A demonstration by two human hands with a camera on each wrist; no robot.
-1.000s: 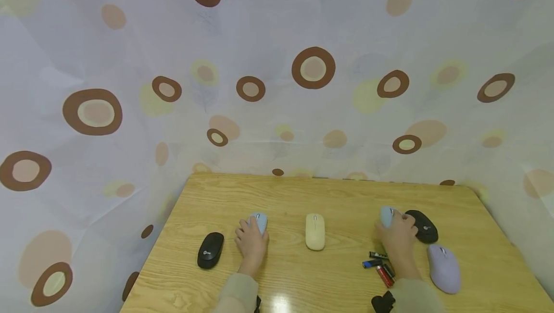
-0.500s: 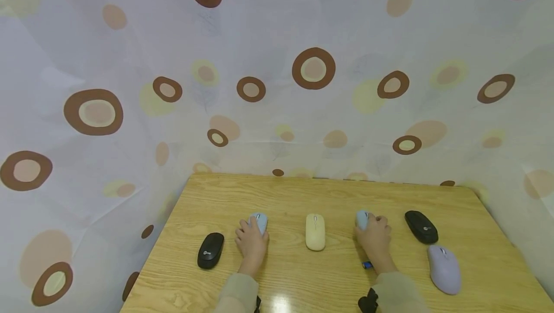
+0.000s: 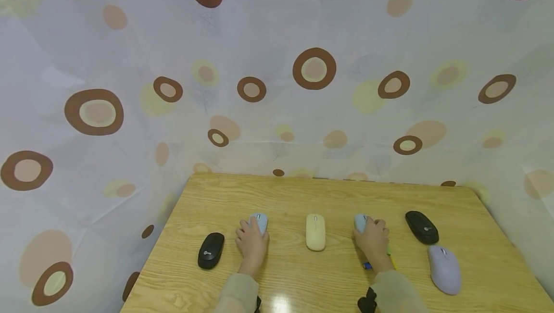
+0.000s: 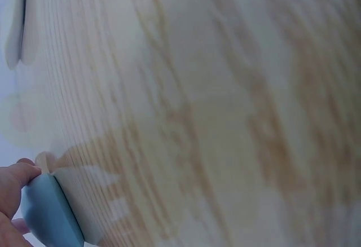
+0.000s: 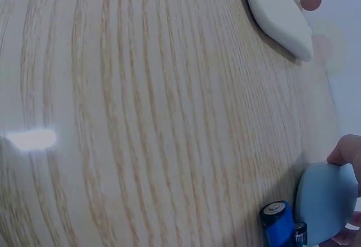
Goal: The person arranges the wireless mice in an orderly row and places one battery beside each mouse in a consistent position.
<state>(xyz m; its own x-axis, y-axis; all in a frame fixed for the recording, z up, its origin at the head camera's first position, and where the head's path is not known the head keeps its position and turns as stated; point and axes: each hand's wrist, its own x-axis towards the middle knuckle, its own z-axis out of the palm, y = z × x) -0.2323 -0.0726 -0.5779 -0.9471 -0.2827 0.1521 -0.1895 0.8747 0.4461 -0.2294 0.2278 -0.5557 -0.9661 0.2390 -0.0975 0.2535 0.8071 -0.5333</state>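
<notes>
Head view: low in frame, I see the left hand (image 3: 252, 243), half-curled, gripping a blue mouse (image 3: 261, 220) left of centre and the right hand (image 3: 374, 240) likewise gripping a second blue mouse (image 3: 359, 222) right of centre.

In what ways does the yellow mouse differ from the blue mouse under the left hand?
The yellow mouse lies untouched; the left hand holds the blue mouse. In the head view, the yellow mouse shows whole, the blue mouse only partly. Both show a scroll wheel.

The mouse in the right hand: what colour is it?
The mouse is light blue, seen best in the right wrist view.
</notes>
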